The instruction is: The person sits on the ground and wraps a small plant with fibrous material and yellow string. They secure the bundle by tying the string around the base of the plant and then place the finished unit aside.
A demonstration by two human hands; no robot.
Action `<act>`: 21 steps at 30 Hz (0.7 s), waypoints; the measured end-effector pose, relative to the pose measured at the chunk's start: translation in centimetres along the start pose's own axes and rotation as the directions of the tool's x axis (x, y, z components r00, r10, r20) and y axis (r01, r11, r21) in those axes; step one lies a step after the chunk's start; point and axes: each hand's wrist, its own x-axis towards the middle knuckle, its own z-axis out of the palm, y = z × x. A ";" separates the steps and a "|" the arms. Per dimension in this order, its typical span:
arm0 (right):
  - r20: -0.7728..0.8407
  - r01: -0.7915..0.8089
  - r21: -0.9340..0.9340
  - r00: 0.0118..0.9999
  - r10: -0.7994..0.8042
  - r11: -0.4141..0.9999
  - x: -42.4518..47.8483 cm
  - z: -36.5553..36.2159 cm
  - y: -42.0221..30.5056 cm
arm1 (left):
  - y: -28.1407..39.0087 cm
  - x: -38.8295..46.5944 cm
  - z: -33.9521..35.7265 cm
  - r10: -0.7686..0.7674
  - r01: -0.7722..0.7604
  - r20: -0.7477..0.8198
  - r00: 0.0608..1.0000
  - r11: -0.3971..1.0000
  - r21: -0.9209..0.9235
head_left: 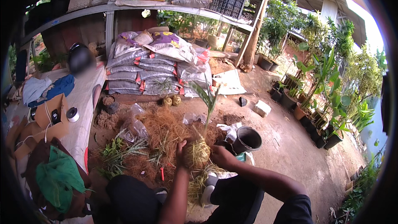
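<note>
My left hand (182,155) is closed around the left side of a round plant ball (199,153) bound in yellow raffia-like strands. A plant with long green-and-pale leaves (209,104) stands up from its top. At the ball's right side is my right hand (223,157), fingers bent inward; whether a strand is pinched there is too small to tell. Loose strands (196,186) lie below, between my legs. Beyond the ball spreads a heap of brown coconut-like fibre (161,127). Cut green leaves (124,151) lie left of it, near a red-handled tool (162,173).
Two similar wrapped balls (172,100) sit before stacked sacks (155,71). A black pot (247,139) stands on the right, a white block (262,108) beyond it. Potted plants (303,109) line the right edge. A covered table (84,99) on the left holds a cardboard box (51,118).
</note>
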 end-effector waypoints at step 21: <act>0.379 -0.052 0.485 0.912 -0.157 0.873 12.6 2.4 1.7 | 1.7 4.5 -1.9 0.765 -0.358 -0.195 0.614 0.489 0.795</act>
